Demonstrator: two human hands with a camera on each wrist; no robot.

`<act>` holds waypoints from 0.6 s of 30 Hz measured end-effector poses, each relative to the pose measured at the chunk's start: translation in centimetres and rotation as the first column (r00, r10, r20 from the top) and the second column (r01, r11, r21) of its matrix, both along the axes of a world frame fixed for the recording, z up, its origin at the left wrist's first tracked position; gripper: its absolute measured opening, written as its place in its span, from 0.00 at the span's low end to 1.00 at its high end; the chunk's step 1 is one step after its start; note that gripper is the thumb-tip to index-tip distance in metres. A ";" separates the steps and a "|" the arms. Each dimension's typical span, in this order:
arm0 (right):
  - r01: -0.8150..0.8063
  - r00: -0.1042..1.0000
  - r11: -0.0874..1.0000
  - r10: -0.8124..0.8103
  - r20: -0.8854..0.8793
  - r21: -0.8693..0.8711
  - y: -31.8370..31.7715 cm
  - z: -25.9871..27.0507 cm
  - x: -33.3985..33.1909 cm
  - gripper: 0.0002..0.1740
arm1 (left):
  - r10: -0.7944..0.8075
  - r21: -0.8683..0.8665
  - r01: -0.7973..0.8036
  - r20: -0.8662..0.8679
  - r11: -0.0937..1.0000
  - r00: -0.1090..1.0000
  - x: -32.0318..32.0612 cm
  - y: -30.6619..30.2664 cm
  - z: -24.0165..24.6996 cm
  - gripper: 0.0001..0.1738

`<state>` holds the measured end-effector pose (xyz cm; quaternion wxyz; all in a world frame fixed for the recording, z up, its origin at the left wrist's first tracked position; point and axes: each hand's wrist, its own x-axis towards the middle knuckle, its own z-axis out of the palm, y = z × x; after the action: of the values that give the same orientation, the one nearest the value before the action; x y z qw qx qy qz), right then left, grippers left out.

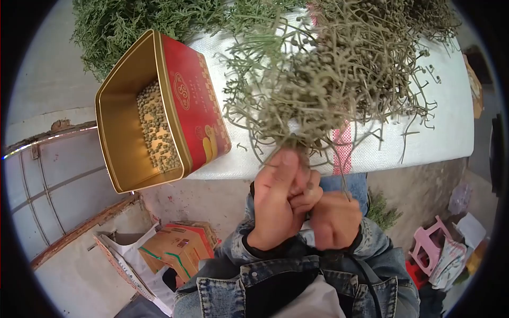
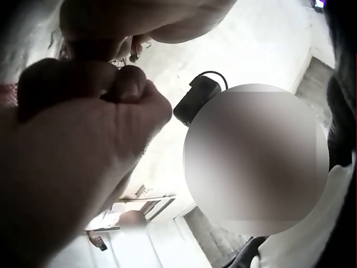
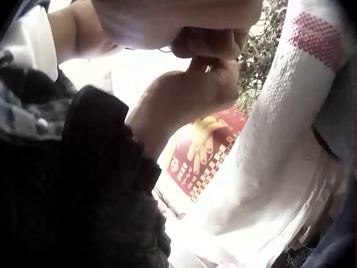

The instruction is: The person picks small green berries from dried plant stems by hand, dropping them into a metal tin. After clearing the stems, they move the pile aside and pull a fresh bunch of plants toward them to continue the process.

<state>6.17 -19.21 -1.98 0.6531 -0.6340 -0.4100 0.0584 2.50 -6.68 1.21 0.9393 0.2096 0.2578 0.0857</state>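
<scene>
Thin dried stems with small round pods point(image 1: 328, 79) are heaped on a white woven sack point(image 1: 424, 143). In the head view the left hand point(image 1: 278, 199) pinches stems between thumb and fingers at the heap's near edge. Close against it on the right, the right hand point(image 1: 335, 220) has curled fingers, with a stem rising from it. The left wrist view shows the left hand point(image 2: 95, 128) below the other hand. In the right wrist view the right hand point(image 3: 184, 22) covers part of the left one point(image 3: 189, 95), hiding the fingertips.
A red and gold tin point(image 1: 193, 100) with small round pods inside lies open at the left of the sack. Green feathery sprigs point(image 1: 143, 26) are behind it. Cardboard boxes point(image 1: 183, 246) are on the lower left, and a pink stool point(image 1: 428, 246) is on the lower right.
</scene>
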 end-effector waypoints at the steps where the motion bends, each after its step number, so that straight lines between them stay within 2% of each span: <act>1: 0.058 0.997 0.998 -0.059 -0.039 -0.035 0.2 0.3 0.2 0.06 | 0.004 -0.002 -0.004 0.001 1.000 1.000 -0.1 0.1 0.0 0.19; 2: 0.057 0.998 0.998 -0.059 -0.038 -0.038 0.3 0.7 0.4 0.06 | -0.020 0.068 0.021 -0.017 0.997 1.000 -0.1 0.4 -0.1 0.18; 3: 0.059 0.970 0.995 -0.076 -0.231 -0.081 0.2 1.4 0.7 0.07 | -0.048 0.135 0.052 -0.035 0.989 0.998 -0.2 0.7 -0.2 0.17; 4: 0.057 0.906 0.991 -0.104 -0.411 -0.125 0.1 2.0 1.1 0.08 | -0.078 0.199 0.086 -0.051 0.976 0.996 -0.1 0.8 -0.3 0.16; 5: 0.051 0.808 0.984 -0.140 -0.573 -0.168 -0.1 2.5 1.5 0.09 | -0.088 0.190 0.095 -0.044 0.977 0.995 -0.2 0.9 -0.4 0.16; 8: 0.026 0.802 0.975 -0.151 -0.578 -0.220 1.5 3.5 2.4 0.14 | -0.167 0.347 0.198 -0.119 0.917 0.979 -0.5 1.0 -0.6 0.15; 10: 0.012 0.801 0.970 -0.155 -0.578 -0.243 1.5 3.7 2.8 0.16 | -0.150 0.359 0.195 -0.150 0.913 0.977 -0.3 1.0 -0.3 0.15; 13: -0.185 0.916 0.925 0.040 -0.399 -0.332 1.2 3.0 3.1 0.11 | -0.092 0.407 0.183 -0.232 0.895 0.968 0.0 1.2 0.2 0.15; 14: -0.185 0.917 0.925 0.041 -0.396 -0.333 1.3 2.7 3.0 0.11 | -0.086 0.388 0.182 -0.252 0.903 0.964 0.0 1.2 0.3 0.15; 16: -0.080 0.967 0.956 0.005 -0.256 -0.284 1.5 1.8 2.3 0.11 | -0.077 0.347 0.181 -0.293 0.920 0.953 0.0 1.2 0.3 0.14; 17: -0.033 0.983 0.967 -0.015 -0.185 -0.252 1.5 1.4 2.0 0.11 | -0.075 0.345 0.178 -0.293 0.921 0.953 0.1 1.1 0.2 0.14; 18: -0.038 0.982 0.967 -0.010 -0.187 -0.252 1.5 1.2 1.7 0.11 | -0.057 0.338 0.146 -0.257 0.930 0.965 0.2 0.8 -0.1 0.14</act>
<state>7.87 -17.67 -0.83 0.6017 -0.7012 -0.3404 0.1744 2.69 -5.89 1.10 0.8507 0.3973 0.3397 0.0555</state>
